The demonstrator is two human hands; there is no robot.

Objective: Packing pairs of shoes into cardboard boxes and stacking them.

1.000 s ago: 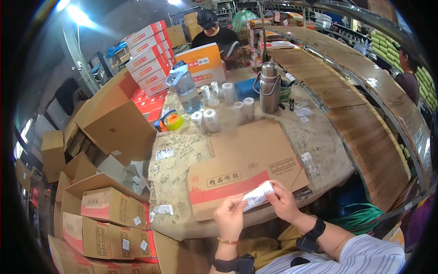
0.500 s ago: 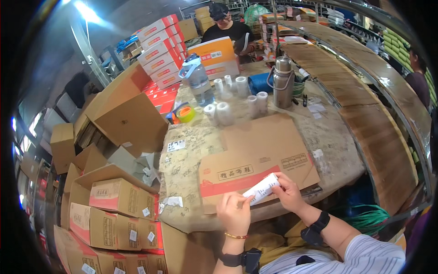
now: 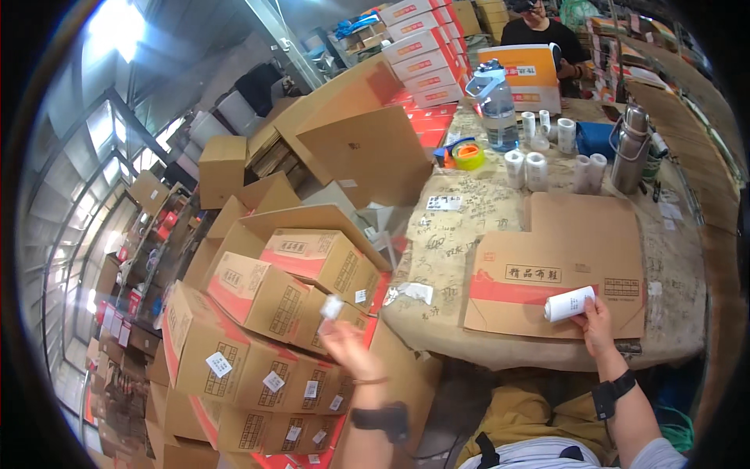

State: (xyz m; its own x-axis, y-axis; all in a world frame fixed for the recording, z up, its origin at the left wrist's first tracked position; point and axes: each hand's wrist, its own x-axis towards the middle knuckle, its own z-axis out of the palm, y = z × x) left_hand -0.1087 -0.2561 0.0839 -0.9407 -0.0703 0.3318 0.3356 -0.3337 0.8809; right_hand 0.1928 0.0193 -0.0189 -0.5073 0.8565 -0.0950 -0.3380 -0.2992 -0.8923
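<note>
My right hand [image 3: 598, 327] grips a roll of white labels [image 3: 569, 304] above the flat brown carton [image 3: 562, 242] on the table. To the left, my left hand [image 3: 348, 345] is held out over the stacked cartons, with a small white label [image 3: 332, 307] pinched at its fingertips, somewhat blurred by motion. Just behind that label stands a brown carton with a red band [image 3: 269, 301]. Whether the label touches a carton, I cannot tell. Several stacked cartons carry white labels, among them a tilted one [image 3: 219, 364] on the nearest row.
On the table [image 3: 437, 250] stand a water bottle [image 3: 497, 117], a steel flask [image 3: 629, 152], several label rolls [image 3: 536, 170] and tape rolls [image 3: 468, 155]. A large open carton [image 3: 367, 152] rises at the table's left. Across the table, a person [image 3: 539, 35] is behind an orange-and-white box [image 3: 519, 74].
My left hand has left the label roll and moved left over the stacked cartons with a label. The right hand still holds the roll. The view has swung left.
</note>
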